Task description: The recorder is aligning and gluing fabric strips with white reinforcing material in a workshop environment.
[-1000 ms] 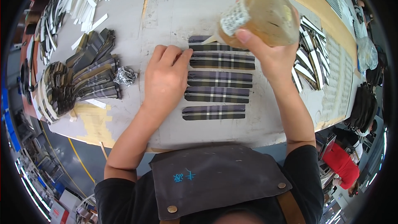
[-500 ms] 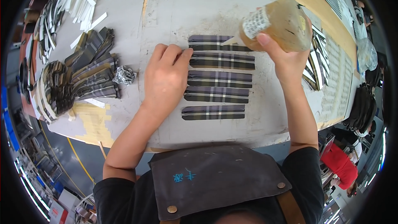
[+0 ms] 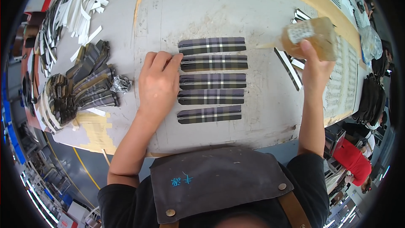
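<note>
My right hand (image 3: 318, 65) is wrapped round a squeeze bottle (image 3: 329, 38) of amber glue, tipped so its thin nozzle points left, past the right ends of the strips. Five or so folded plaid fabric strips lie in a column on the table: a top plaid strip (image 3: 212, 45), a second plaid strip (image 3: 214, 63) and several below, such as the lowest plaid strip (image 3: 209, 114). My left hand (image 3: 159, 82) has its fingers bent and closed, the fingertips at the left end of the second strip. The fingertips' undersides are hidden.
On the left lie a bundle of plaid strips (image 3: 95, 76), a crumpled foil ball (image 3: 121, 84) and a heap of white strips (image 3: 82, 8). Black-and-white strips (image 3: 288, 68) lie beneath my right arm's side. A clear plastic bag (image 3: 371, 44) hangs at the far right, near a person in red (image 3: 352, 160).
My right hand has carried the glue bottle rightward, its nozzle leaving the top strip. My left hand stays at the strips' left ends. The whole view has shifted slightly.
</note>
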`<state>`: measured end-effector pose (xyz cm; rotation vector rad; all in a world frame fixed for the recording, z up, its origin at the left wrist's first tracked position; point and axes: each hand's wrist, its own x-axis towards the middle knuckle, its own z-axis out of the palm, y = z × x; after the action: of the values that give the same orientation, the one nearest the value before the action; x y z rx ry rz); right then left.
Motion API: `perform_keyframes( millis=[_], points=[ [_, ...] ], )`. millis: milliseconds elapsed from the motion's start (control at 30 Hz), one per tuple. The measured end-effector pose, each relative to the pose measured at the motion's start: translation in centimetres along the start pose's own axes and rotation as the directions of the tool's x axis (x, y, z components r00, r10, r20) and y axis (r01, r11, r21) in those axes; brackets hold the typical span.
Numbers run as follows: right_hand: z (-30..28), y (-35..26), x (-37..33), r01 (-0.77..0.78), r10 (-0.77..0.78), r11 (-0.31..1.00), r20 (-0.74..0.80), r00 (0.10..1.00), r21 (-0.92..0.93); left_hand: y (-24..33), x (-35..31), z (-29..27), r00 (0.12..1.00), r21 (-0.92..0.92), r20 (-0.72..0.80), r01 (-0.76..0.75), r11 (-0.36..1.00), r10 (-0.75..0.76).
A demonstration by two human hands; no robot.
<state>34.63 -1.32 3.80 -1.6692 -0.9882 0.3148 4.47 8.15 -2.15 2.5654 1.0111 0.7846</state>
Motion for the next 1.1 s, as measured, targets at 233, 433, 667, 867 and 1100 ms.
perform_keyframes(
  millis=[233, 433, 667, 867, 1100],
  points=[
    [-9.4, 0.3, -1.3, -0.203, 0.208, 0.974, 0.041, 0.977, -0.096, -0.6, -0.4, -0.6, 0.999, -0.026, -0.018, 0.039, 0.999, -0.04],
    [-17.9, 1.9, -4.9, -0.252, 0.442, 0.492, -0.01, 0.897, -0.833, -1.5, 0.5, -3.3, 0.981, -0.096, -0.129, 0.133, 0.987, -0.144],
    [-24.3, 9.8, -6.9, -0.128, 0.273, 0.425, -0.008, 0.962, -0.896, -13.4, 3.4, -7.8, 0.931, 0.267, -0.243, 0.334, 0.904, -0.272],
    [-19.7, 5.1, -5.7, -0.132, -0.073, 0.491, -0.192, 0.979, -0.861, -21.0, 7.7, -8.1, 0.9, 0.334, -0.369, 0.361, 0.871, -0.232],
    [-13.5, 3.5, -6.4, -0.077, -0.062, 0.763, -0.191, 0.98, -0.642, -27.8, 11.8, -8.1, 0.829, 0.353, -0.253, 0.559, 0.751, -0.498]
  ],
)
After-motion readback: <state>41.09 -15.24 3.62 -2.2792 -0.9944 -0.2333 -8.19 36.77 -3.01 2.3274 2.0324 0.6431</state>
